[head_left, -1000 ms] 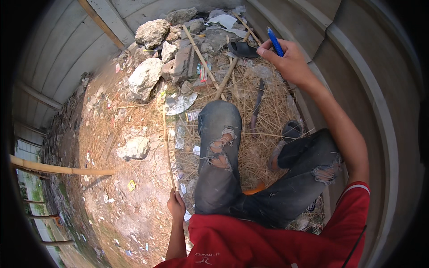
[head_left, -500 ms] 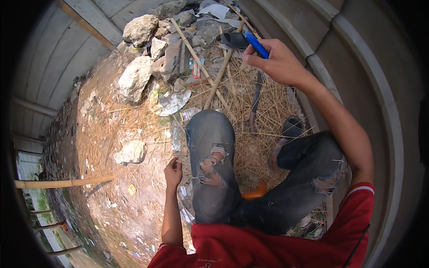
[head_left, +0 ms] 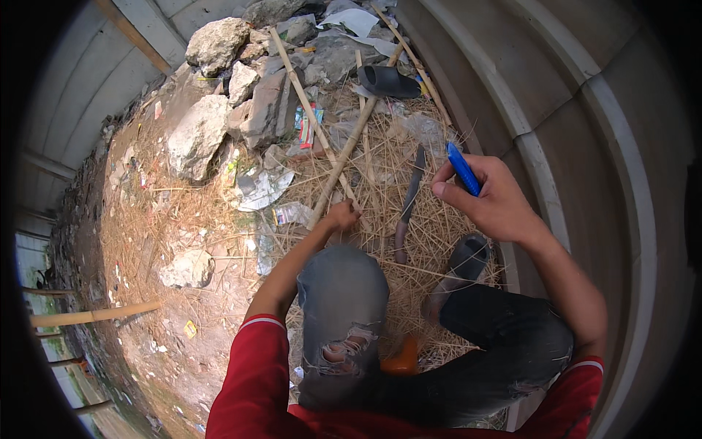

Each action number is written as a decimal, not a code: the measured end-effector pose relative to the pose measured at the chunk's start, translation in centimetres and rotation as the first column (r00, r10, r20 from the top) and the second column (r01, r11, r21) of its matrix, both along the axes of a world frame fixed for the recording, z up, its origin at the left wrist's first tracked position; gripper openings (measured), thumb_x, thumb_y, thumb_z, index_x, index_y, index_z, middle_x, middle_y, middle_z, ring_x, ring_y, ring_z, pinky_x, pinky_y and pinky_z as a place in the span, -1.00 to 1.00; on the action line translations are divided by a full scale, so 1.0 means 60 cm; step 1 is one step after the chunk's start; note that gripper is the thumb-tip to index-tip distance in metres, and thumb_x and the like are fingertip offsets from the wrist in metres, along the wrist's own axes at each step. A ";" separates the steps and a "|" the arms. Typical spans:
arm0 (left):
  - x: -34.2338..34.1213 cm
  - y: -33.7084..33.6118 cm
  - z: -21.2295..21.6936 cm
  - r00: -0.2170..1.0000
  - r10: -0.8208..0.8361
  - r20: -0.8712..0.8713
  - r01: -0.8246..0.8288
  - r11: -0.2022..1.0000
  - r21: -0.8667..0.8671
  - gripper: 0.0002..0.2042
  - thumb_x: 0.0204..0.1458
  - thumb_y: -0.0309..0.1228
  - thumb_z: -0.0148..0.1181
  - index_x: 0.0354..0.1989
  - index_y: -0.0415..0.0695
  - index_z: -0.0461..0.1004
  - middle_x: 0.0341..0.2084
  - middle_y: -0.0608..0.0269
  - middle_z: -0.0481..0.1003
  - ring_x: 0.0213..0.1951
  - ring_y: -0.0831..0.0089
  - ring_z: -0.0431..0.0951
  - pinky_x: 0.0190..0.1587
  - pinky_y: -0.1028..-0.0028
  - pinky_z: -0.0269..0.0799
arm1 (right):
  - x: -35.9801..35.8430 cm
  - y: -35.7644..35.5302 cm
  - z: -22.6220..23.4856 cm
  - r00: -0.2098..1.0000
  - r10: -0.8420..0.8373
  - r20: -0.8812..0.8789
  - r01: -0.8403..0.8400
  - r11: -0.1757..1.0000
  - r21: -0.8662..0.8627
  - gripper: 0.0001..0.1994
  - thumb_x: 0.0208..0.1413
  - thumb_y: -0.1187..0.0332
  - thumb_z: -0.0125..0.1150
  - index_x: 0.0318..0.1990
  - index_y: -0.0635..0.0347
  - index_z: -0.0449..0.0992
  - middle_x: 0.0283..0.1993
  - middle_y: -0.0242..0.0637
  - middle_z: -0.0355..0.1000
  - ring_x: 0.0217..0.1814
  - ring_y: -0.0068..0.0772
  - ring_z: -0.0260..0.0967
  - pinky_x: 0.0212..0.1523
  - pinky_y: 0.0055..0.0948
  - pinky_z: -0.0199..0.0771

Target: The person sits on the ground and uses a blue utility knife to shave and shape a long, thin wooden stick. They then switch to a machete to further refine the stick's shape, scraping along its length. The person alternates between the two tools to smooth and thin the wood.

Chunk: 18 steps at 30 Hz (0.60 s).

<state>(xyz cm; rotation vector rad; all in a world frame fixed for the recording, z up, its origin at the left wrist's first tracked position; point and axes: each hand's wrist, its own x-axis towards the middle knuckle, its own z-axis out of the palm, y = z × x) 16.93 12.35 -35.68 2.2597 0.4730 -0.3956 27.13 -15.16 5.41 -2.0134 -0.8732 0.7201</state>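
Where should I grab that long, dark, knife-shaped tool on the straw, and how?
Probably by its narrow brownish handle end, from above and your side: that end points toward you, while the wider, dark, blade-like part points away across the dry yellow straw.

Head-worn fisheye view, looking down and ahead, knees (head_left: 344,282) close below, littered ground (head_left: 164,366) farther off
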 end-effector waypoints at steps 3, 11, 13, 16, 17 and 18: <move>0.008 0.001 -0.017 0.979 0.198 -0.040 -0.196 0.979 0.053 -0.51 0.12 -0.18 0.16 0.16 -0.22 0.35 -0.13 -0.20 0.58 -0.04 -0.12 0.58 0.07 0.08 0.46 | 0.008 -0.026 -0.035 1.000 0.027 -0.010 -0.027 0.996 -0.082 -0.81 0.19 0.29 0.29 -0.24 0.25 0.58 -0.55 -0.51 0.32 -0.48 -0.71 0.20 -0.43 -0.52 0.22; 0.050 -0.059 -0.004 0.854 0.521 -0.014 -0.510 0.840 0.184 -0.48 0.13 -0.13 0.17 0.18 -0.15 0.26 -0.21 -0.21 0.59 -0.12 -0.13 0.61 0.01 0.00 0.46 | 0.011 -0.034 -0.095 0.986 0.017 -0.165 -0.035 0.994 -0.107 -0.87 0.20 0.36 0.28 -0.25 0.23 0.57 -0.54 -0.56 0.27 -0.49 -0.74 0.15 -0.45 -0.55 0.18; 0.056 -0.057 -0.006 0.828 0.560 -0.030 -0.545 0.816 0.193 -0.46 0.13 -0.13 0.16 0.20 -0.16 0.22 -0.23 -0.18 0.60 -0.15 -0.13 0.62 -0.03 -0.01 0.48 | 0.007 -0.027 -0.096 0.983 0.021 -0.181 -0.041 0.993 -0.110 -0.88 0.20 0.37 0.27 -0.24 0.23 0.56 -0.55 -0.56 0.26 -0.49 -0.74 0.14 -0.45 -0.57 0.17; 0.052 -0.036 -0.035 0.826 0.563 0.024 -0.556 0.807 0.200 -0.46 0.14 -0.14 0.15 0.21 -0.17 0.22 -0.27 -0.13 0.61 -0.21 -0.10 0.63 -0.10 0.01 0.51 | 0.002 -0.008 -0.091 0.983 0.054 -0.177 -0.071 0.993 -0.091 -0.88 0.20 0.36 0.27 -0.24 0.23 0.56 -0.56 -0.57 0.24 -0.49 -0.74 0.13 -0.46 -0.57 0.16; 0.051 -0.034 -0.038 0.829 0.556 0.065 -0.557 0.808 0.193 -0.49 0.14 -0.16 0.15 0.19 -0.16 0.26 -0.28 -0.10 0.62 -0.22 -0.08 0.64 -0.12 0.02 0.52 | 0.001 -0.007 -0.094 0.983 0.052 -0.174 -0.067 0.994 -0.082 -0.88 0.20 0.36 0.27 -0.24 0.23 0.56 -0.56 -0.57 0.24 -0.50 -0.75 0.13 -0.46 -0.57 0.16; 0.050 -0.031 -0.040 0.829 0.548 0.106 -0.558 0.809 0.186 -0.52 0.15 -0.17 0.14 0.17 -0.15 0.29 -0.29 -0.07 0.62 -0.23 -0.06 0.65 -0.14 0.03 0.53 | -0.001 -0.005 -0.096 0.984 0.051 -0.171 -0.064 0.995 -0.073 -0.88 0.20 0.36 0.27 -0.24 0.23 0.56 -0.56 -0.58 0.23 -0.50 -0.75 0.13 -0.46 -0.56 0.16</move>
